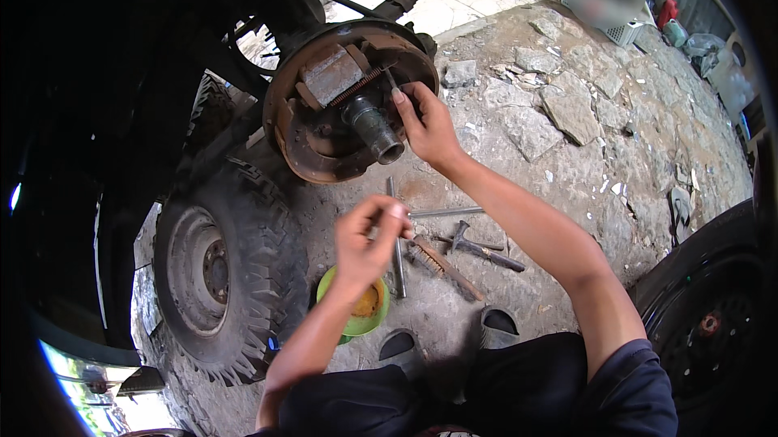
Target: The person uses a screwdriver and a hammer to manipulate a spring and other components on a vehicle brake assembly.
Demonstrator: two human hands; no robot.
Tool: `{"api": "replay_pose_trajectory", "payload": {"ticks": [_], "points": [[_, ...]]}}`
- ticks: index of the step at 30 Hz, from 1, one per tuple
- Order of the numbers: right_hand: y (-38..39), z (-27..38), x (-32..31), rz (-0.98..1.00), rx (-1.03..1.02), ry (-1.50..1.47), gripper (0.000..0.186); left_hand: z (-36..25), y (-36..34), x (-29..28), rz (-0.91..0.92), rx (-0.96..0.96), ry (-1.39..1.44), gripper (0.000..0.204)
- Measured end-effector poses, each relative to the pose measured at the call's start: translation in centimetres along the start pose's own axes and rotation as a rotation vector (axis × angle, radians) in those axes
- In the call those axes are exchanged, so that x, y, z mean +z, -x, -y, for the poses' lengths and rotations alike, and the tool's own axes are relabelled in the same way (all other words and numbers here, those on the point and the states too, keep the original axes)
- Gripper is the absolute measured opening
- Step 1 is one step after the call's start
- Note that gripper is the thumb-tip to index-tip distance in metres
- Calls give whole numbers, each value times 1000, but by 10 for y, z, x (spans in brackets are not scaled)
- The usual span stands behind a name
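I am keeping the round brake plate in front of me, its face bare, and everything else is lying around it. The stub axle is poking out from its middle toward me, and a rusty coil spring is stretching across its upper part, beside a grey block. The treaded wheel is standing on the ground to the lower left of the brake plate, presumably so that it is leaving the plate open to reach. Below the plate, a cross-shaped wrench, a wire brush and a hammer are lying together on the ground, likely to be staying within easy reach of where I am sitting. A green bowl is resting farther below the plate, behind my left forearm, with something yellowish brown in it.

My right hand is working at the right side of the brake plate, thumb and fingers pinching a thin metal tool. I am pointing its tip up toward the spring's right end, probably because that end is anchored there; whether it is hooking in, I cannot tell. My left hand is hovering below the plate, touching nothing on it, fingers curling toward the thumb; it is blurring, so I cannot tell whether it is gripping anything.
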State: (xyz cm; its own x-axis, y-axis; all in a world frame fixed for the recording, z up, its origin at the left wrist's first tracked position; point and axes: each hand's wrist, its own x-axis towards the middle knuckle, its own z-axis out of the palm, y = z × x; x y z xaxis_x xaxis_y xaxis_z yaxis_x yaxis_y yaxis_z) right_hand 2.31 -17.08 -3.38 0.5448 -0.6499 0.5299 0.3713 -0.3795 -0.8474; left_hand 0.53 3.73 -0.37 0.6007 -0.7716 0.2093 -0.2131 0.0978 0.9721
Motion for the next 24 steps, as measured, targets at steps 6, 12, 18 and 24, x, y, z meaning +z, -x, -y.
{"api": "replay_pose_trajectory", "payload": {"ticks": [6,12,18,24], "points": [[7,-3,9,15,33,-41,21,100,-29,26,-62,-106,-70,43],[1,2,3,-6,56,-76,20,103,-71,52,-183,3,117,49],[-10,16,6,147,260,-378,23,124,-96,43,-186,-107,194,33],[-23,15,0,252,518,-596,9,121,-115,51,-414,45,13,27]]}}
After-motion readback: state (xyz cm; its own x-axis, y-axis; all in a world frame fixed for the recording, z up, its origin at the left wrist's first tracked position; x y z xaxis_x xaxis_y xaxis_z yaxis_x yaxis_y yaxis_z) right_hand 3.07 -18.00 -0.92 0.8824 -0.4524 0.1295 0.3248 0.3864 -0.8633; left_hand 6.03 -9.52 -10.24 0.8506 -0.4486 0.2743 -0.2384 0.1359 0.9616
